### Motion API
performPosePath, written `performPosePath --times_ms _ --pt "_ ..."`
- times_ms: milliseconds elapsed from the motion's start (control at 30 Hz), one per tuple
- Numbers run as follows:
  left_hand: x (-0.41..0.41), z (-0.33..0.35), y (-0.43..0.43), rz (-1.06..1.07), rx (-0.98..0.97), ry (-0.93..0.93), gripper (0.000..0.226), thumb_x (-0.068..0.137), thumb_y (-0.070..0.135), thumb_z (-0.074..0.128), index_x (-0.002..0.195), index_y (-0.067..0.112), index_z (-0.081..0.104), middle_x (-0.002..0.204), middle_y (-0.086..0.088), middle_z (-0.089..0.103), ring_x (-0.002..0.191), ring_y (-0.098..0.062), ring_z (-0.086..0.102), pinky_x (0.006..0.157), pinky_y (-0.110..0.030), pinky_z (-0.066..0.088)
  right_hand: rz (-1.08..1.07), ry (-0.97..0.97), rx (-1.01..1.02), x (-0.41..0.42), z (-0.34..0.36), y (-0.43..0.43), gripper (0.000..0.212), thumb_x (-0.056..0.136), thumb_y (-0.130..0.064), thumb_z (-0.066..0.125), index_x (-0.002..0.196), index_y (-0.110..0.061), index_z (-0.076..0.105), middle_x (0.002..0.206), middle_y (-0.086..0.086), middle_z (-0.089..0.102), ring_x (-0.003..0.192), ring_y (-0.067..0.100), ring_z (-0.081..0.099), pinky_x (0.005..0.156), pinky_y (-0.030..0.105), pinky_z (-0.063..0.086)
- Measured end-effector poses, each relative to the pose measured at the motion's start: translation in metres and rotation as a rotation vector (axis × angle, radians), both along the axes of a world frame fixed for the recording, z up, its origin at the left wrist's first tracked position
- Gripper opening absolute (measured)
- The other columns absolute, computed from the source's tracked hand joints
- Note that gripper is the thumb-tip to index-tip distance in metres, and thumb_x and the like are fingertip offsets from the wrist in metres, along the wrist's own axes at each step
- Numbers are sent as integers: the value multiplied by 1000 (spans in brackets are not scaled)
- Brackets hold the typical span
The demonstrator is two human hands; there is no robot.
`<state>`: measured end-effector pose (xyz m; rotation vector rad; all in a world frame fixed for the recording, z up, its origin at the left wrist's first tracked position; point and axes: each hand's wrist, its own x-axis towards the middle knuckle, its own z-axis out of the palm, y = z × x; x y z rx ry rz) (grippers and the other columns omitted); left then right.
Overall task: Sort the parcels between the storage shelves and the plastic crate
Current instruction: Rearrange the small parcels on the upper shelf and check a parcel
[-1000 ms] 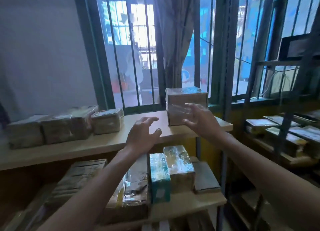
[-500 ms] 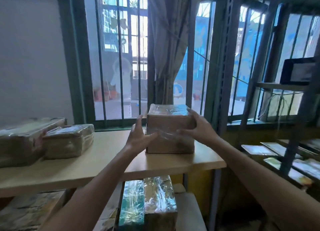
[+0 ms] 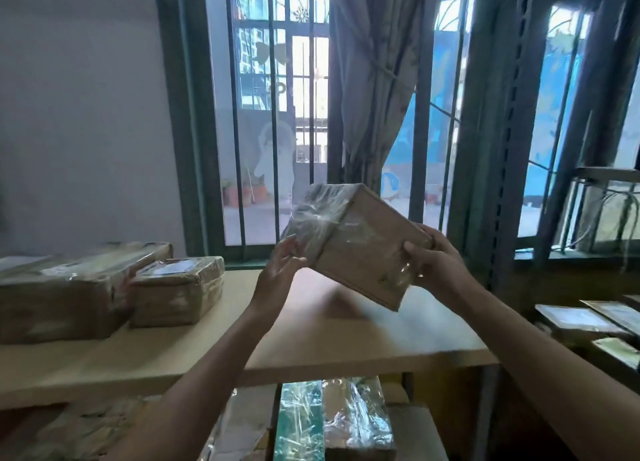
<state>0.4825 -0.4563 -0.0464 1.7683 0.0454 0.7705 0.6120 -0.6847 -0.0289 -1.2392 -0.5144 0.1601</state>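
Film-wrapped parcel (image 3: 360,249) tilted, in air above top shelf (image 3: 346,339); left hand (image 3: 280,273) pinches wrapped corner, right hand (image 3: 433,259) grips opposite edge. Film likely slippery: firm two-handed grip, palm under base, slow turn for label check.

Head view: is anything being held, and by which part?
The wrapped parcel, tilted clear of the top shelf: left hand holds its plastic-covered left end, right hand grips its right corner.
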Motion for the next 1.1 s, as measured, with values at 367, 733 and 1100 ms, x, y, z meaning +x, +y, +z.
performPosePath --times_ms 367,733,1100 --pt "9 45 -8 241 216 -121 72 77 45 65 138 40 26 134 -2 43 123 -25 47 89 -35 44 -15 -22 -14 -25 64 32 71 81 -74 36 128 -24 54 126 -2 62 119 29 56 92 53 47" --pt "16 40 9 245 140 -35 54 86 49 52 136 43 33 131 -6 46 113 -25 54 63 -15 41 -33 -232 -260 -33 49 41 79 66 -53 67 137 -39 36 120 -2 63 110 25 62 93 60 47" --pt "12 41 14 250 234 24 48 91 41 48 136 35 34 133 -5 50 117 -29 54 63 -17 40 -239 -391 -435 -30 68 18 79 75 -64 42 146 -40 18 155 -3 26 141 26 27 113 57 22"
